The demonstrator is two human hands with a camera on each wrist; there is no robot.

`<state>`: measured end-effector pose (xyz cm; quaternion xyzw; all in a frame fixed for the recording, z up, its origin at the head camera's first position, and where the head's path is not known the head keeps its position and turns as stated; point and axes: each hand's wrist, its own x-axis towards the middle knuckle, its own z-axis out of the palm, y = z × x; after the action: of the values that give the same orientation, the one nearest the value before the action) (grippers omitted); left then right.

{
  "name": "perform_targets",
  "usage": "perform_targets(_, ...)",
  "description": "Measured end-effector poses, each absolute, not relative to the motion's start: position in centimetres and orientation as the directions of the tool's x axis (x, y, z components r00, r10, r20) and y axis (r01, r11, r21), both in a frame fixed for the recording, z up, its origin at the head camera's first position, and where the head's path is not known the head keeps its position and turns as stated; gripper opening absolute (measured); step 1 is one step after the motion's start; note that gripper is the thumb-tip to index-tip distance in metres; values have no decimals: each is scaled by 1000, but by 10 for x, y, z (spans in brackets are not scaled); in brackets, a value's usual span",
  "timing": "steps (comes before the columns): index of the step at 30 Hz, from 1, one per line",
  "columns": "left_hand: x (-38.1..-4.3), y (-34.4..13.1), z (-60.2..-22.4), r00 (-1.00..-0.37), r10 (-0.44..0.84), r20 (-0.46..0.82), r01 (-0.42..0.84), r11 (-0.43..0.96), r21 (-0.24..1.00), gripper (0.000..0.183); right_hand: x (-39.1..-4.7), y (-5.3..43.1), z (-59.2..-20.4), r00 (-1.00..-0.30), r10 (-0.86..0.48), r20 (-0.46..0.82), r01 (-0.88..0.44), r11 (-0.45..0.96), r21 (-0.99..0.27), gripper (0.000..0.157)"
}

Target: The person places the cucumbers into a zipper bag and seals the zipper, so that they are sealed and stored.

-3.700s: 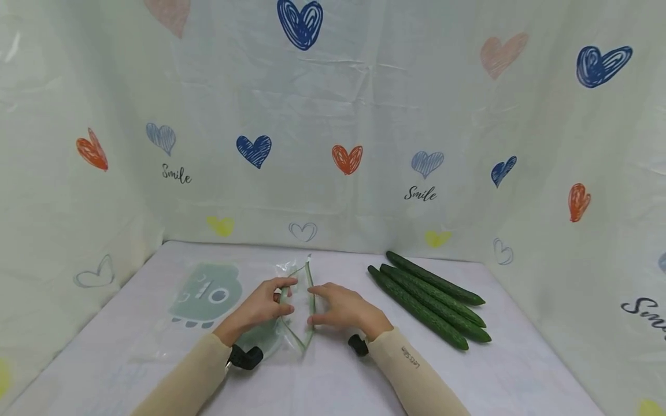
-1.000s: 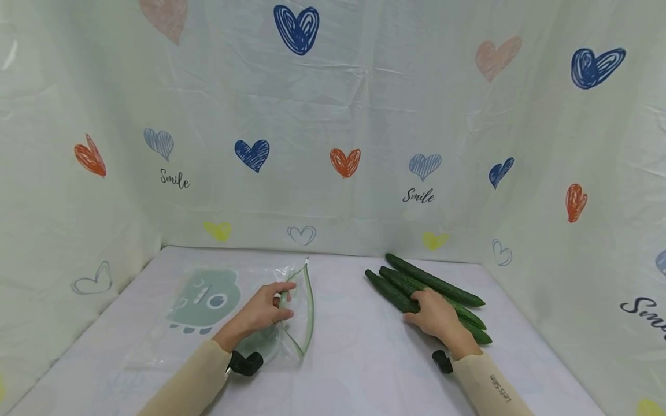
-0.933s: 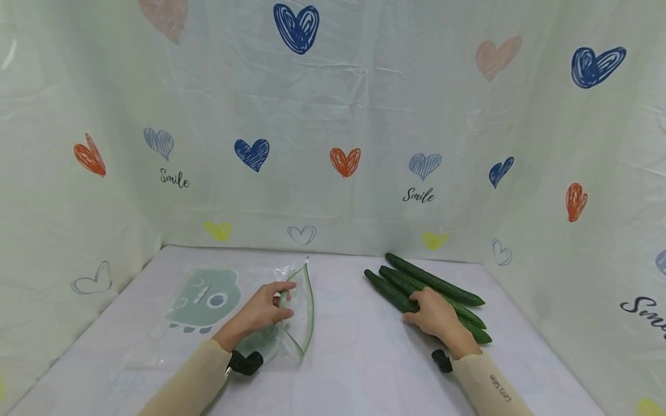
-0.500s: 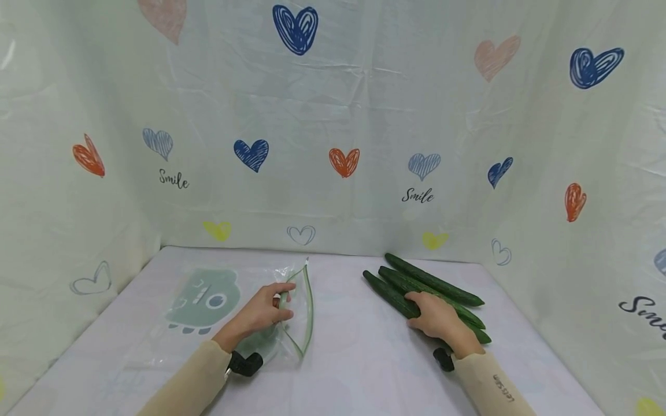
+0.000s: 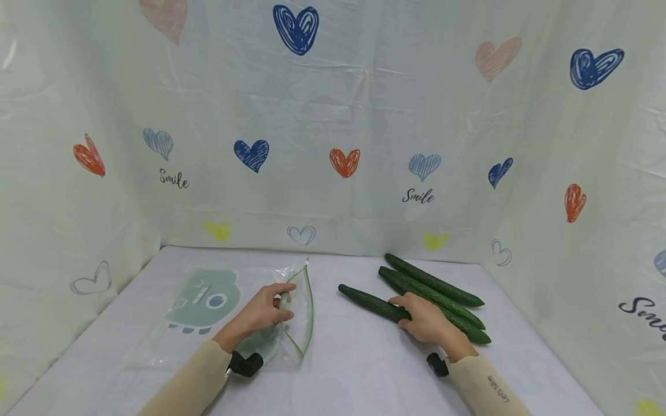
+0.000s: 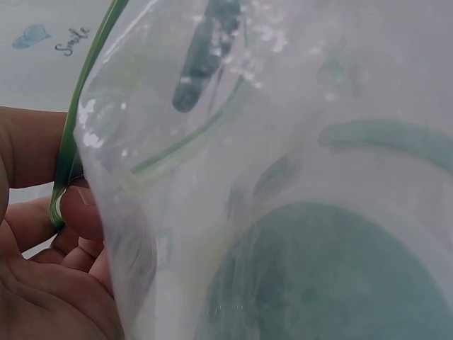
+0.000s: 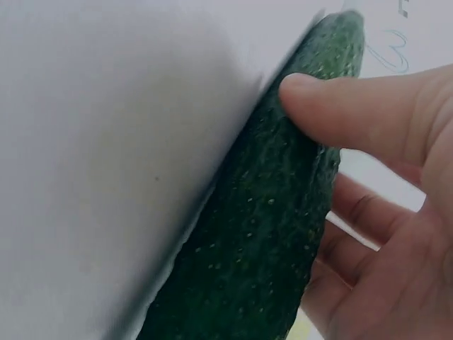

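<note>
My left hand [image 5: 262,307] pinches the green zip edge of a clear zip bag [image 5: 210,297], which has a green cartoon creature printed on it. The bag lies flat on the table, its mouth spread open to the right. In the left wrist view the thumb and fingers bend round the green zip strip [image 6: 67,145]. My right hand [image 5: 429,320] grips a dark green cucumber [image 5: 370,301] by its right part, with the other end pointing towards the bag. The right wrist view shows my thumb on top of the bumpy cucumber [image 7: 248,205] and the fingers along its side.
More cucumbers [image 5: 436,279] lie side by side at the right of the white-covered table [image 5: 343,375], just behind my right hand. A pale curtain [image 5: 333,104] printed with hearts encloses the back and sides.
My right hand left the bag's mouth for the cucumbers and took hold of the front one. That cucumber has shifted left, away from the others. My left hand stays on the bag.
</note>
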<state>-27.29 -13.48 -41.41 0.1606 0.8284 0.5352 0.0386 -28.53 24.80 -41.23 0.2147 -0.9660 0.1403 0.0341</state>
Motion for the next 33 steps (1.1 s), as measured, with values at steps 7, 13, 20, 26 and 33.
perform_targets(7,-273,-134,-414,-950,295,100,211,373,904,61,-284,253,-406,-916,-400,44,-391,858,-335,51)
perform_targets(13,-273,-134,-414,-950,296,96,205,363,909,62,-288,263,-406,-907,-420,34,-404,843,-357,47)
perform_targets(20,-273,-133,-414,-953,288,90,198,372,907,61,-290,266,-407,-869,-475,135,-488,782,-388,47)
perform_targets(26,-273,-132,-413,-963,258,75,179,408,895,61,-286,255,-398,-807,-551,213,-587,709,-391,47)
perform_targets(33,-272,-131,-410,-955,277,106,222,432,874,61,-281,236,-397,-753,-619,224,-654,666,-360,46)
